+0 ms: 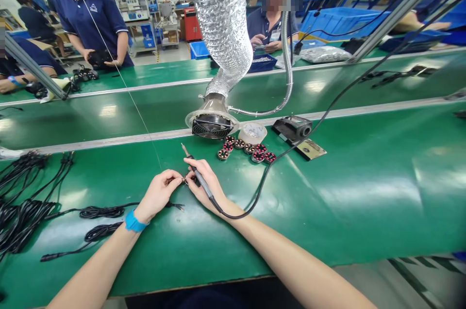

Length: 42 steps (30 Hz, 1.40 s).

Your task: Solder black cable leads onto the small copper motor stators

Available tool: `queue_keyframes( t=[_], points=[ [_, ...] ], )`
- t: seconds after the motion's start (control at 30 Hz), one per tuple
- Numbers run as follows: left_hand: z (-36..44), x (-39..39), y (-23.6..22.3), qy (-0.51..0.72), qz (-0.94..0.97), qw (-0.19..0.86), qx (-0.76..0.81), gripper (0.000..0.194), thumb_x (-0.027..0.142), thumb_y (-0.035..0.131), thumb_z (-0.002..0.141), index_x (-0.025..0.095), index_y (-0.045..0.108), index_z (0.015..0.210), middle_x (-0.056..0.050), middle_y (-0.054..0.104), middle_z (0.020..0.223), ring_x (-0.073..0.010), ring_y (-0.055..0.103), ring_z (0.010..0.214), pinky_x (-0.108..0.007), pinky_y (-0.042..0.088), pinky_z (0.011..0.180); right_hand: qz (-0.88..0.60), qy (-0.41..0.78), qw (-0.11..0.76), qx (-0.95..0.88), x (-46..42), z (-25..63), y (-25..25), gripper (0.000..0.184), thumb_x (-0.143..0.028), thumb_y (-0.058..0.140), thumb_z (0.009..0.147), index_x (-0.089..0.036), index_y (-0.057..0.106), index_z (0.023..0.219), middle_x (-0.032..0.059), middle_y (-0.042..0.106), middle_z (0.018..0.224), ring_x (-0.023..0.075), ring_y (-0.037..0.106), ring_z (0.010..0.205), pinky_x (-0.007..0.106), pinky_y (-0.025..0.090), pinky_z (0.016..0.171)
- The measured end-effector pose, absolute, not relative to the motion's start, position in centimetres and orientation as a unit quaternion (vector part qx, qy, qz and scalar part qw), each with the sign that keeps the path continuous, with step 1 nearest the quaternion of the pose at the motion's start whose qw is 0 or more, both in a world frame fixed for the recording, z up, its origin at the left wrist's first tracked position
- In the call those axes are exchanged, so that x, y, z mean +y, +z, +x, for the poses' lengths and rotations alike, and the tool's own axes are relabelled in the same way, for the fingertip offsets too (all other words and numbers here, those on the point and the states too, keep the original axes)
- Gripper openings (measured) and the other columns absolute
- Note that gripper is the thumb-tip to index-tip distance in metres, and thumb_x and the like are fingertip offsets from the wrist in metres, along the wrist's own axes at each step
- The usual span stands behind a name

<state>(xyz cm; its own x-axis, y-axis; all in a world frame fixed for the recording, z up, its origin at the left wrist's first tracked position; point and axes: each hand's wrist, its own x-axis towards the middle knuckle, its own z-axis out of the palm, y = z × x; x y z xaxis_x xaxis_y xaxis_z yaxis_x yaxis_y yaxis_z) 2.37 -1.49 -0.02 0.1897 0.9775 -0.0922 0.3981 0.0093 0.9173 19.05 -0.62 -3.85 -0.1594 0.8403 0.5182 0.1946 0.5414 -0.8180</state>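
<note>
My right hand [206, 185] is closed round a soldering iron [201, 178], its tip angled up and away from me. That hand's thumb and fingertips also meet a small dark part [187, 179] at the left. From the other side, my left hand [162, 192] pinches at the same spot; what lies between its fingertips is too small to make out. A thin strand [136, 105] runs down from above to near my left hand. Just beyond the hands, several small round parts with red and black tops [258, 156] stand beside a roll of clear tape [252, 133].
A fume extractor [213, 124] on a silver duct hangs beyond my hands. A soldering iron stand [300, 127] sits to the right. Coiled black cables [102, 212] lie on the left of the green bench [345, 192]. The iron's cord crosses the right side. Co-workers stand opposite.
</note>
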Motion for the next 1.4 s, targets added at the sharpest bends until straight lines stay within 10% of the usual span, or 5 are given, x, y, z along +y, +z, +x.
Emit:
queue_keyframes(
  t=[0.93, 1.4],
  points=[
    [2.19, -2.07, 0.36, 0.309, 0.715, 0.337, 0.529, 0.019, 0.032, 0.055, 0.088, 0.018, 0.063, 0.078, -0.004, 0.062, 0.085, -0.0185, 0.058, 0.081, -0.029, 0.044, 0.077, -0.330, 0.208, 0.514, -0.764, -0.89, 18.97, -4.17, 0.055, -0.005, 0.050, 0.086, -0.031, 0.051, 0.135, 0.0043, 0.052, 0.102, 0.0141, 0.062, 0.083, 0.029, 0.056, 0.080],
    [1.83, -1.46, -0.47, 0.306, 0.654, 0.453, 0.523, 0.027, 0.039, 0.056, 0.084, 0.015, 0.067, 0.082, -0.006, 0.064, 0.086, -0.0166, 0.056, 0.074, -0.027, 0.044, 0.068, -0.358, 0.231, 0.520, -0.740, -1.36, 18.67, -3.69, 0.054, -0.004, 0.050, 0.083, -0.029, 0.054, 0.131, 0.0039, 0.053, 0.099, 0.0149, 0.062, 0.084, 0.028, 0.057, 0.079]
  ],
)
